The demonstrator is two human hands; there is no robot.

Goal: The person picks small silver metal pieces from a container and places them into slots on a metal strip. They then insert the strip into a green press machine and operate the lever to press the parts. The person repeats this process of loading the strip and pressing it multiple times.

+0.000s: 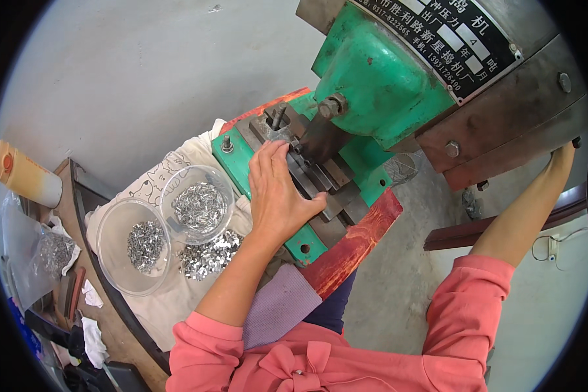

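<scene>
My left hand (276, 189) rests at the metal die block (313, 171) of a green bench press (382, 72). Its fingertips touch the far end of the block and its thumb lies by the near end, spread wide apart. No workpiece shows between them. Above the block, the dark punch (321, 138) comes down close to the die. My right hand (560, 157) is raised at the far right, beside the press's dark metal body; its fingers are hidden near the rim, next to a dark part. Left of my left forearm stand two clear plastic tubs (102, 251) (165, 189) with small silvery metal pieces.
A pile of loose metal bits (209, 256) lies on a pale cloth (151, 313) beside the tubs. Red-painted wood (356, 245) edges the press base. At left, a cream bottle (29, 176), a plastic bag (29, 248) and crumpled tissues (94, 343) crowd the wooden tabletop.
</scene>
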